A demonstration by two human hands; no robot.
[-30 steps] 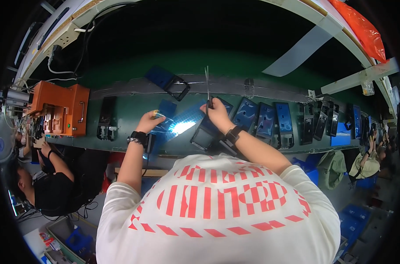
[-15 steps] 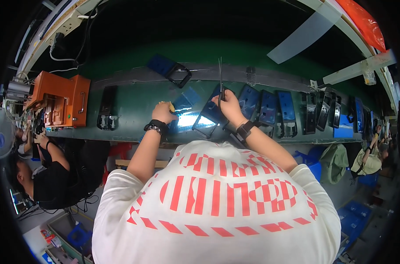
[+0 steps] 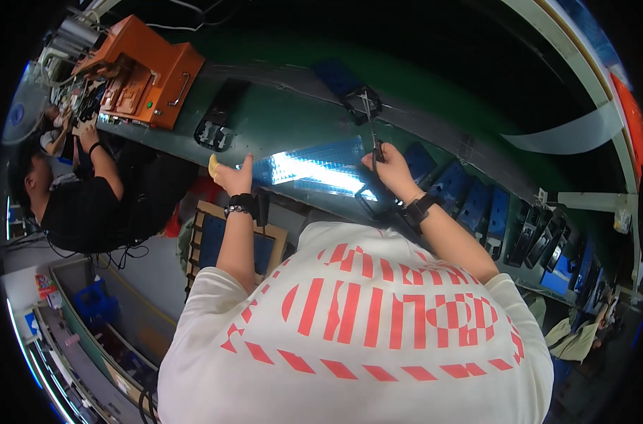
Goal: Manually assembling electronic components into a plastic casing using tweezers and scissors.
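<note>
My right hand (image 3: 392,172) grips scissors (image 3: 371,124) by their black handles, the silver blades pointing up and away over the bench. At the bench's near edge is my left hand (image 3: 233,177), its thumb raised and a yellow-covered fingertip spread apart from it. Nothing shows between those fingers. Between my hands a shiny, see-through bluish sheet (image 3: 307,166) lies across the bench, bright with glare; its left end comes close to my left thumb. A black part (image 3: 263,210) is beside my left wrist; whether it is held I cannot tell. Near my right hand is a black frame (image 3: 366,201).
Blue-and-black housings (image 3: 470,205) line the bench on the right; another housing (image 3: 346,88) lies farther back. A black housing (image 3: 222,116) is left, near an orange machine (image 3: 152,71). Below the edge sits a wooden tray (image 3: 279,237). A co-worker in black (image 3: 85,212) works at left.
The view has swung left, so the bench now slants. My left hand has moved left to the bench edge, its fingers spread. The scissors stay in my right hand.
</note>
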